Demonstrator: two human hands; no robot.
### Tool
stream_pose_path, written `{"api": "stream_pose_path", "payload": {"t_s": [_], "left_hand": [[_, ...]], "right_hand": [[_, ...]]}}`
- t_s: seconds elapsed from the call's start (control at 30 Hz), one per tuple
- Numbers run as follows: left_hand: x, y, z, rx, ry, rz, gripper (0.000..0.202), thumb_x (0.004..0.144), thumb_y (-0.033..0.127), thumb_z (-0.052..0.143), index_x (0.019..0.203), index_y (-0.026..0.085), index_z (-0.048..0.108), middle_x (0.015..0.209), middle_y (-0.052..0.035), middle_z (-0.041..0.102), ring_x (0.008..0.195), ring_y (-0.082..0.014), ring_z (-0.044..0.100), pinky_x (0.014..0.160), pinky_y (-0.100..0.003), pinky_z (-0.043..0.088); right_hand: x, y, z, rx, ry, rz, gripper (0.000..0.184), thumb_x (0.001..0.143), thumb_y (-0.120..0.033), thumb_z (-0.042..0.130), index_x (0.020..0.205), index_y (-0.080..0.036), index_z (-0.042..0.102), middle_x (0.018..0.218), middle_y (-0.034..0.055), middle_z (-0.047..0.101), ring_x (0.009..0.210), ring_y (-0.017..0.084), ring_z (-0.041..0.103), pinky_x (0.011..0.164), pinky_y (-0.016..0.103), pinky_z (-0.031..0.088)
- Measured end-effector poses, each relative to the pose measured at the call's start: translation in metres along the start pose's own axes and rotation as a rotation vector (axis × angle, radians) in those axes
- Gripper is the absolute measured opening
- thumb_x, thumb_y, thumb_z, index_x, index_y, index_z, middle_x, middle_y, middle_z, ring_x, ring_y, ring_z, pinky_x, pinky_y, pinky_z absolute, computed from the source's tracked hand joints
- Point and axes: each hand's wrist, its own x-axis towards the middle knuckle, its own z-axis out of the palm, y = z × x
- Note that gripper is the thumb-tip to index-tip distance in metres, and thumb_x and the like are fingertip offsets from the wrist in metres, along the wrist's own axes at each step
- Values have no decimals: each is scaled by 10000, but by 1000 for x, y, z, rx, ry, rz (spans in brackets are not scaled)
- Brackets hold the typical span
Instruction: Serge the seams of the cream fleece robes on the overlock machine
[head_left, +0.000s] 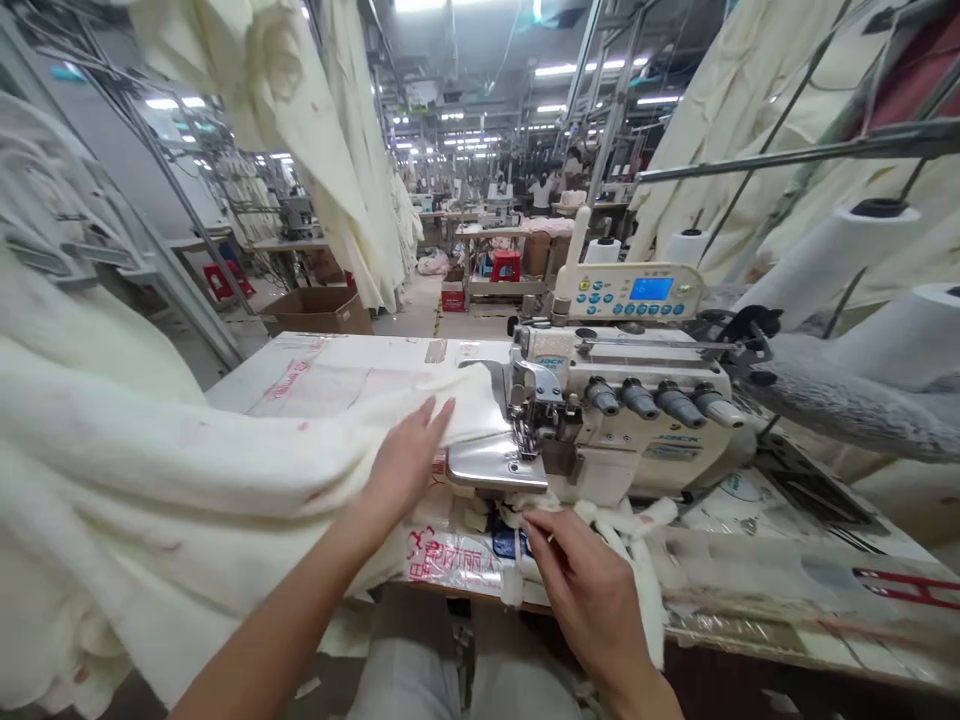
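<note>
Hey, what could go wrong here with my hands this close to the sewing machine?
Your left hand lies flat on the cream fabric, close to the presser foot; it might slide toward the needle. The right hand touches the fluffy strip at the sewing machine front, which may snag.

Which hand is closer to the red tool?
Right. The right hand sits left of the red tool; the left hand lies farther left, on the cream cloth.

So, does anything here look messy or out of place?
Mostly the fluffy white strip trailing from under the sewing machine over the table edge by the right hand. The cream fabric under the left hand also shows faint reddish marks; whether stains or print, I cannot tell.
</note>
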Motion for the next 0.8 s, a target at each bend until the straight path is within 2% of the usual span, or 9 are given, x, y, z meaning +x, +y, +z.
{"api": "stream_pose_path", "payload": {"t_s": [0.1,0.2,0.27,0.33,0.47,0.6,0.67,0.73,0.8], "left_hand": [[-55,11,6,-114,144,-38,661,739,-53,368,1369,145,331,1241,-128,576,1027,-206,602,836,-326,514],[-88,42,5,-146,283,133,510,803,-9,359,1294,112,422,977,-106,674,805,-203,637,694,-321,534],[-94,65,3,-138,376,270,380,864,53,356,1217,83,491,926,-112,682,732,-198,631,626,-309,520],[-90,83,2,-139,440,345,304,896,96,354,1131,72,546,895,-103,686,687,-188,620,580,-302,498],[-70,102,9,-172,462,342,251,904,121,394,1092,101,560,830,-45,670,657,-174,594,543,-311,461],[-64,103,16,-197,389,316,215,910,170,441,1102,148,536,863,-20,656,724,-170,594,609,-314,462],[-70,96,17,-228,337,329,223,903,237,478,1109,167,529,869,-16,661,738,-172,601,633,-312,461],[-82,83,16,-282,348,360,335,876,440,492,1054,163,554,744,-7,657,631,-171,596,583,-304,448],[-98,63,11,-332,390,348,542,805,656,436,969,161,583,619,-2,628,529,-168,574,526,-300,431]], "right_hand": [[1,1,10,180,-66,235,228,895,-381,486,888,-212,640,785,14,653,693,143,603,618,223,437],[9,0,19,422,-116,512,434,850,-548,459,677,-181,613,560,-5,565,470,117,485,455,220,367],[14,1,21,552,-100,618,498,804,-607,478,552,-179,519,449,-37,445,389,91,370,398,217,308],[17,3,20,647,-18,691,471,741,-592,575,535,-183,467,445,-58,397,398,78,340,398,207,305],[19,9,16,763,193,836,437,627,-549,692,568,-195,442,436,-92,336,377,63,289,355,196,270],[12,13,11,736,209,850,454,650,-569,649,555,-209,388,424,-96,304,358,66,274,329,201,251],[-2,22,5,589,170,787,398,720,-552,593,590,-197,465,477,-52,433,422,104,418,390,218,364],[-24,42,-3,262,88,589,356,812,-516,491,772,-183,612,760,47,642,736,208,612,636,294,506],[-48,73,-8,-75,5,299,433,833,-487,455,1091,-176,611,1166,131,606,1095,332,545,894,463,455]]}}
